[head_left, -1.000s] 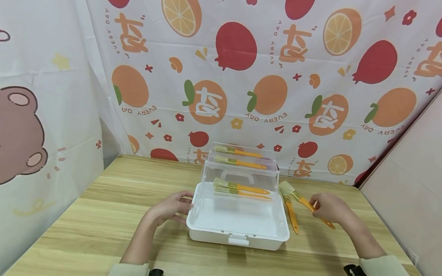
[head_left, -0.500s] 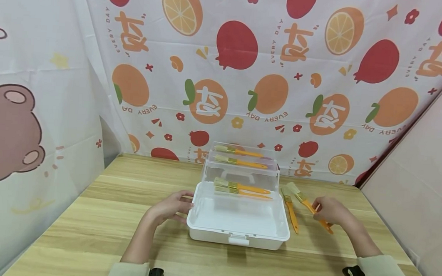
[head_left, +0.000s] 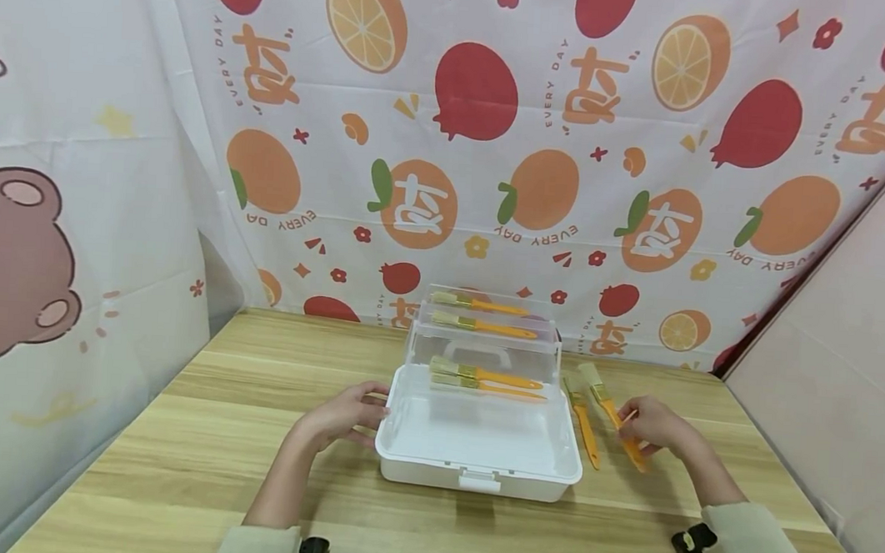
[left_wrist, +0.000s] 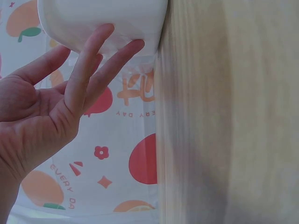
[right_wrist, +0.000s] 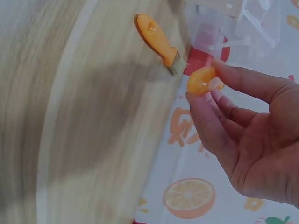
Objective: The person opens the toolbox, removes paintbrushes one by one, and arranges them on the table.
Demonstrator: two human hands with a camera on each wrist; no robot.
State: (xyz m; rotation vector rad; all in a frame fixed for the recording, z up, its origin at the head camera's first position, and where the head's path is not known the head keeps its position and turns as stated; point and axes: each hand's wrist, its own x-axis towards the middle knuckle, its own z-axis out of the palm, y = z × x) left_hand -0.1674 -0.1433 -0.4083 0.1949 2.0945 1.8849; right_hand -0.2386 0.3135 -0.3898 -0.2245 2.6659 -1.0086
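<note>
A white plastic storage box (head_left: 477, 482) stands on the table with its clear lid raised. My left hand (head_left: 343, 413) is at the box's left side; in the left wrist view its extended fingertips (left_wrist: 136, 45) rest against the outer wall. To the right of the box, my right hand (head_left: 652, 425) pinches the orange handle of a paintbrush (head_left: 607, 404), whose pale bristles point to the back. The right wrist view shows the handle end (right_wrist: 201, 80) between thumb and fingers. A second paintbrush (head_left: 587, 434) lies on the table between the box and that hand.
Several more orange-handled paintbrushes (head_left: 508, 380) lie in the tiered clear trays at the box's back. A fruit-print cloth (head_left: 485, 187) hangs behind the wooden table (head_left: 256, 400). A bear-print cloth (head_left: 15, 262) is on the left, a plain pale one (head_left: 843, 373) on the right.
My right hand has turned the paintbrush it holds, swinging its handle end toward the box and its bristles slightly right. The left hand and the box have stayed put.
</note>
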